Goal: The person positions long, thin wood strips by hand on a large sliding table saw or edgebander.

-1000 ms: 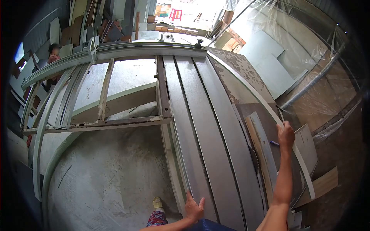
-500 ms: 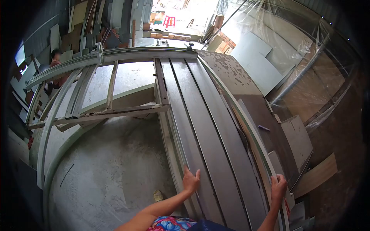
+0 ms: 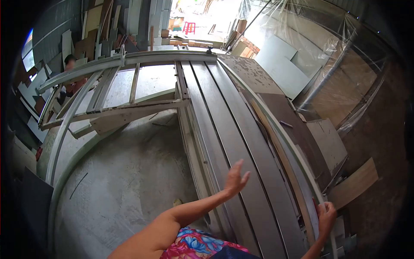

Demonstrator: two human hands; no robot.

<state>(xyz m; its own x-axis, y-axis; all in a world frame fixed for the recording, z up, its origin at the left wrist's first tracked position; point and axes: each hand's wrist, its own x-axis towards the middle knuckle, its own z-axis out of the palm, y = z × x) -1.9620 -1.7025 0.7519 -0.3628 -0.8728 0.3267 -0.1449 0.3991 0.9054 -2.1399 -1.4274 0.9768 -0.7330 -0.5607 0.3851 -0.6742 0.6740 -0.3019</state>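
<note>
My left hand [image 3: 236,178] is over the long grey metal saw table [image 3: 215,125], its fingers stretched and thumb apart, with nothing in it. Dark grooves run along the length of the table. On the far right, my right hand [image 3: 326,213] has its fingers curled over a long, narrow, pale strip [image 3: 280,129] that runs alongside the table from its far end. A thin wooden strip [image 3: 286,172] lies between the table and the pale one. The lower part of the right hand's grip is hidden.
A metal outrigger frame [image 3: 142,105] with a crossbar fence [image 3: 168,57] extends left over the concrete floor [image 3: 133,168]. A dark marker-like object [image 3: 286,124] lies on the brown board surface at right. Panels [image 3: 280,64] lean under plastic sheeting. Another person [image 3: 71,75] is at the far left.
My left hand has come off the table's left edge and moved right over its surface, fingers spreading. My right hand is lower and farther right along the pale strip. The view has shifted slightly.
</note>
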